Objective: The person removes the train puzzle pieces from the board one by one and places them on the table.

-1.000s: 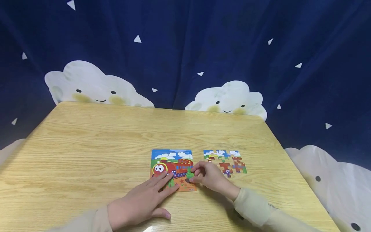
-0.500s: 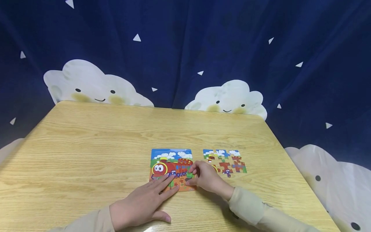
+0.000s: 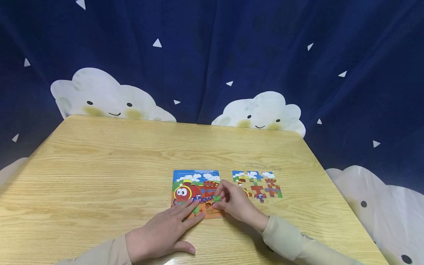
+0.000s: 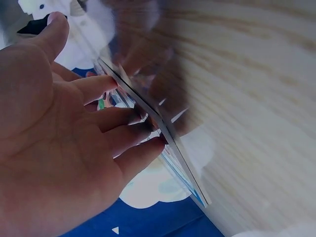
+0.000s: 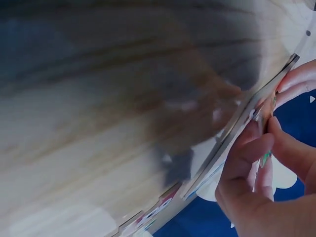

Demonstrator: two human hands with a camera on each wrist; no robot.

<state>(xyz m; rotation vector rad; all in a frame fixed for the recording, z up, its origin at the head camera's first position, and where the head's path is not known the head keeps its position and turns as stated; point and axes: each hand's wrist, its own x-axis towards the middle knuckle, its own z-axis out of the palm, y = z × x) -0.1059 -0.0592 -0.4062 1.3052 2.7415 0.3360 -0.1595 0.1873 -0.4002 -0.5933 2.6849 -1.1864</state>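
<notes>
A train jigsaw board [image 3: 195, 171] lies on the table, showing a red engine with eyes under a blue sky. My left hand [image 3: 162, 228] rests on its lower left part, fingers spread and straight. In the left wrist view the fingers of the left hand [image 4: 64, 133] reach over the board's edge [image 4: 185, 168]. Over the board's lower right corner, my right hand [image 3: 240, 202] pinches a small puzzle piece [image 3: 216, 198] with green on it between thumb and fingers. The right wrist view shows this puzzle piece [image 5: 266, 158] tilted up, close over the board, partly hidden by the fingers.
Right of the board lie several loose puzzle pieces [image 3: 256, 189] in blue, red and green, spread flat beside the right hand. The wooden table [image 3: 116, 158] extends to a dark blue curtain [image 3: 185, 55] with cloud figures at the back.
The right hand has shifted slightly left over the board with the puzzle piece, which now shows at a different tilt. The left hand has stayed on the board.
</notes>
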